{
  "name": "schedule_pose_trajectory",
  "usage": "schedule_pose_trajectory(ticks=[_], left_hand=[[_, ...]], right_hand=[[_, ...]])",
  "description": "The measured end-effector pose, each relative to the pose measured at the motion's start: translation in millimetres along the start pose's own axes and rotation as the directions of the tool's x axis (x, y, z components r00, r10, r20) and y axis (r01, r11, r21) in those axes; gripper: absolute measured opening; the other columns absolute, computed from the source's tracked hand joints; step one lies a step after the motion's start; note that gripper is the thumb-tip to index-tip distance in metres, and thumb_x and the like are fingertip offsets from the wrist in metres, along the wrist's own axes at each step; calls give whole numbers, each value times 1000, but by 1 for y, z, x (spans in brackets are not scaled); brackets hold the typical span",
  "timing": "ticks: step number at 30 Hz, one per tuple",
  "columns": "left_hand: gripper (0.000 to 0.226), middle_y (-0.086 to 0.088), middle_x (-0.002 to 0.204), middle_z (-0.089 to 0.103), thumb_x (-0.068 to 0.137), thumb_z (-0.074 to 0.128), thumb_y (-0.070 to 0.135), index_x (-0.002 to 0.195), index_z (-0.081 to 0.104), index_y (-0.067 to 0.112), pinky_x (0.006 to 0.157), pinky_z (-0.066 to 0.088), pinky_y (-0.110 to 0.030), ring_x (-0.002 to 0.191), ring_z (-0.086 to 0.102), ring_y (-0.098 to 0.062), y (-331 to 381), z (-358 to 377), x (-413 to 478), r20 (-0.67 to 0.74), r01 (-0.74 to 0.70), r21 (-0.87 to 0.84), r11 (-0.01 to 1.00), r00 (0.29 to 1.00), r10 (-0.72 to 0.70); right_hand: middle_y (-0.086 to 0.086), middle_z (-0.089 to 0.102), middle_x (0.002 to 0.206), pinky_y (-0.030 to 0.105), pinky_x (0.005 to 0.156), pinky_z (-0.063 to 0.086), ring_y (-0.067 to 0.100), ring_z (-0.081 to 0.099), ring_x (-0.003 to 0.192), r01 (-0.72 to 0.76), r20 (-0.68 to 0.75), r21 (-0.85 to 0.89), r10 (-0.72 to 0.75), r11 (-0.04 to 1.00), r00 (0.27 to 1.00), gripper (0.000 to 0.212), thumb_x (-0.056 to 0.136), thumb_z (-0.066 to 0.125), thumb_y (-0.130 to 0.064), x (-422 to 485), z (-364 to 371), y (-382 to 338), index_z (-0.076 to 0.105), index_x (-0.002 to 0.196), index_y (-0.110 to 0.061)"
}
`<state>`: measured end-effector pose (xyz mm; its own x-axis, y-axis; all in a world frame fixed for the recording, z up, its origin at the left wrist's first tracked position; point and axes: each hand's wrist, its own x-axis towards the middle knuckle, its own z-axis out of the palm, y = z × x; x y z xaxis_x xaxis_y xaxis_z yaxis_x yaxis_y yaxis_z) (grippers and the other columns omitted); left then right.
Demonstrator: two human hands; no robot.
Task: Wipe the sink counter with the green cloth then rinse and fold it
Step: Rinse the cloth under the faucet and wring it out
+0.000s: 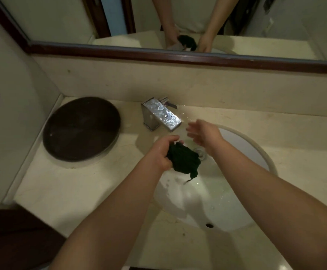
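The green cloth (184,160) is bunched into a dark wet wad and hangs over the white sink basin (207,201), a thin corner dangling below it. My left hand (163,151) grips the wad from its left side. My right hand (202,133) is open with fingers spread, just below and right of the chrome faucet (161,114), apart from the cloth. Water drops lie on the faucet top and the beige counter (71,191) behind the basin looks wet.
A round dark brown tray (81,128) lies on the counter at the left, close to the wall. A mirror with a dark wooden frame (178,55) runs along the back. The drain (200,152) is beside the cloth. A dark cabinet edge (12,240) is at bottom left.
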<state>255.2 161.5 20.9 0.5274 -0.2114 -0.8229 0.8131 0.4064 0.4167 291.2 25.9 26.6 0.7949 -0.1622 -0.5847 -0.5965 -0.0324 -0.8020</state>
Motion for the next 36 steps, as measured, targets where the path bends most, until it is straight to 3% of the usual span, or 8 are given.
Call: schedule_pose_trajectory(ticks=[4, 7, 13, 16, 20, 25, 32, 36], left_hand=[[17, -6, 60, 61, 87, 67, 21, 81, 57, 8, 65, 60, -38, 59, 64, -25, -6, 22, -29, 130, -81, -52, 995, 988, 87], [23, 2, 53, 52, 77, 72, 23, 65, 55, 15, 75, 53, -36, 56, 54, -19, -9, 40, -42, 159, -163, -30, 986, 973, 165], [29, 2, 50, 45, 86, 68, 20, 63, 50, 16, 64, 49, -30, 45, 50, -16, -18, 68, -48, 42, -257, 95, 962, 966, 254], [27, 1, 52, 47, 85, 67, 18, 65, 49, 16, 54, 46, -27, 44, 49, -15, -22, 73, -42, -64, -253, 106, 962, 963, 261], [9, -5, 65, 52, 84, 64, 9, 86, 55, 8, 53, 49, -28, 55, 51, -18, -33, 85, -32, -240, -304, 151, 941, 912, 333], [36, -14, 110, 69, 79, 64, 10, 113, 64, -1, 72, 52, -33, 82, 61, -24, -44, 86, -18, -435, -354, 275, 894, 784, 444], [47, -13, 101, 66, 79, 73, 42, 109, 62, 7, 73, 54, -41, 93, 65, -30, -54, 85, -22, -182, -375, 390, 841, 864, 469], [28, -13, 108, 58, 84, 64, 19, 110, 54, 19, 72, 54, -31, 89, 59, -20, -63, 76, -46, 224, -642, 606, 470, 705, 673]], right_hand=[[20, 65, 122, 50, 98, 49, 35, 66, 104, -288, 306, -39, 285, 957, 908, 54, 92, 47, -58, -15, -22, 35, 62, 115, -11], [25, 61, 129, 58, 100, 45, 49, 56, 119, -447, 694, 63, 283, 892, 662, 77, 83, 44, -76, -32, -42, 52, 62, 128, -16], [25, 65, 115, 34, 52, 60, 33, 72, 80, -494, 877, 151, 114, 857, 466, 69, 68, 78, -54, -63, -77, 38, 66, 120, -9], [7, 60, 85, 14, 37, 41, 5, 52, 52, -329, 836, -9, 188, 944, 516, 63, 74, 82, -25, -64, -84, 28, 47, 123, -6], [0, 52, 67, 21, 41, 35, 9, 40, 47, 99, 557, -472, 209, 876, 803, 13, 85, 65, -19, -80, -75, 20, 56, 89, -12], [5, 60, 82, 34, 70, 45, 25, 56, 80, 501, 486, -854, -126, 139, 865, 20, 96, 50, -31, -106, -57, 24, 60, 92, -14], [0, 44, 59, 24, 46, 30, 13, 37, 46, 156, 417, -670, 195, 726, 888, 19, 89, 58, -25, -86, -77, 23, 52, 74, -15], [-7, 39, 56, 17, 36, 23, 6, 28, 40, -100, 539, -446, 356, 890, 763, 24, 86, 58, -20, -69, -105, 16, 47, 65, -20]])
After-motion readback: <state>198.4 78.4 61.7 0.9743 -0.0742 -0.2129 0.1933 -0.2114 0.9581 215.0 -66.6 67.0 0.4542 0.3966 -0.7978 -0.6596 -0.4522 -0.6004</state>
